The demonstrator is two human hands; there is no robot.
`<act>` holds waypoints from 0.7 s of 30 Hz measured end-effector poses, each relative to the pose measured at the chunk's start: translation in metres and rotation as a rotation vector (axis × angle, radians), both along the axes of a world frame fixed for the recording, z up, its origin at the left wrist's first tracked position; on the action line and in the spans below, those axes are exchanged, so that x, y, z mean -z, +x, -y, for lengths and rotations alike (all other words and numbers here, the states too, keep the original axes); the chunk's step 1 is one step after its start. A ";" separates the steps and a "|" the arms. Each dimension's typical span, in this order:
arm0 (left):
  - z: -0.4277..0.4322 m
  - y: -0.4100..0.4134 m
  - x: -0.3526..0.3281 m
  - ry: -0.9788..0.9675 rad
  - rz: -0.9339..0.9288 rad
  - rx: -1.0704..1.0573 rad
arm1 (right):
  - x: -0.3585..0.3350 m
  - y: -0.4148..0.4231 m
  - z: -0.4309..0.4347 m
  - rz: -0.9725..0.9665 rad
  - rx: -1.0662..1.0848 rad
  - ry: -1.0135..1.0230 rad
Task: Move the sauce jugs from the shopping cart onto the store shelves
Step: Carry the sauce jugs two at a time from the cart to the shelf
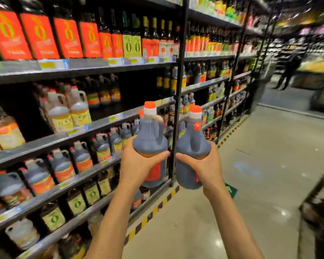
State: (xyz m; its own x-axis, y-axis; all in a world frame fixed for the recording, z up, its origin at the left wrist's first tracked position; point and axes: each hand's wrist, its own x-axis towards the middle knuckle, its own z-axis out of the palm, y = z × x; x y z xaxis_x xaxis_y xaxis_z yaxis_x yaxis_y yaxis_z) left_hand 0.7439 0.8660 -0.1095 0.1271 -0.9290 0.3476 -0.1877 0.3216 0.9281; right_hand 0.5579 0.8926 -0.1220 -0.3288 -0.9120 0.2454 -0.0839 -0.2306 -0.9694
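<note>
Sauce jugs (150, 141) are being carried one per hand, out of the cart and not yet on a shelf. I am holding the left jug (148, 146) in my left hand (137, 163) and the right jug (192, 146) in my right hand (206, 165). Both are upright, orange caps up, and just beside each other in front of the black shelf post (178, 90).

The fingers (160, 155) of my left hand are curling round the belly of its jug, thumb across the front. My right hand is wrapping its jug the same way, low on the body, with the handles left free. Both hands are gripping the body only, from the near side and below.

What I take to be the shopping cart (315, 195) is showing only as a dark frame at the right edge, well apart from the jugs. The shelves (45, 144) are running along my left.

I am judging this as the carry step, between pickup and placing. Matching dark jugs with orange caps (116, 141) are standing on the shelf just left of my hands, so that row is looking like the target. The next move is calling for a swing to the left, a lift over the shelf lip, and setting each jug down upright. The picture is too blurred for me to tell where a free slot is.
</note>
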 end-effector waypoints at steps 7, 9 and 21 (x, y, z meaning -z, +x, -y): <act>0.126 -0.067 0.013 0.002 0.037 0.126 | 0.009 -0.059 0.101 -0.020 0.191 0.012; 0.164 -0.085 0.014 0.021 0.028 0.179 | 0.008 -0.074 0.136 -0.018 0.227 0.014; 0.358 -0.200 0.023 0.018 0.010 0.309 | 0.014 -0.178 0.312 -0.003 0.321 -0.015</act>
State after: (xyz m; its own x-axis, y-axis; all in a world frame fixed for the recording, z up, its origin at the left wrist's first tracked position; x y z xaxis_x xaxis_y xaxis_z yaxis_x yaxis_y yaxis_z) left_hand 0.5444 0.5082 -0.1321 -0.1653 -0.9291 0.3309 -0.0928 0.3487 0.9326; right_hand 0.3795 0.5811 -0.1361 -0.5982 -0.7581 0.2596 -0.1578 -0.2062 -0.9657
